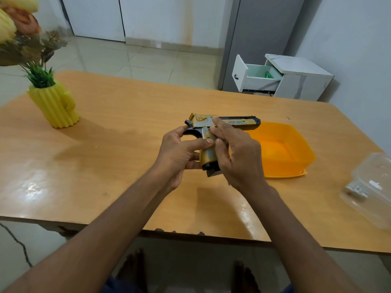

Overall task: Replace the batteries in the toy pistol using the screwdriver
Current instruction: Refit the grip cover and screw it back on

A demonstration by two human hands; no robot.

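Note:
A gold and black toy pistol (206, 125) is held above the wooden table (118, 132), barrel pointing right. My left hand (179, 153) grips its handle from the left, thumb across the grip. My right hand (237, 153) is at the right side of the handle, its fingers touching the grip and the slide; a dark magazine piece (212, 171) sticks out under the handle. No screwdriver or loose batteries can be made out.
An orange plastic tub (296, 144) stands just right of the pistol. A clear plastic container (372, 187) with a small packet sits at the right edge. A yellow vase of flowers (56, 104) stands at far left. A white drawer unit (285, 77) stands open behind the table.

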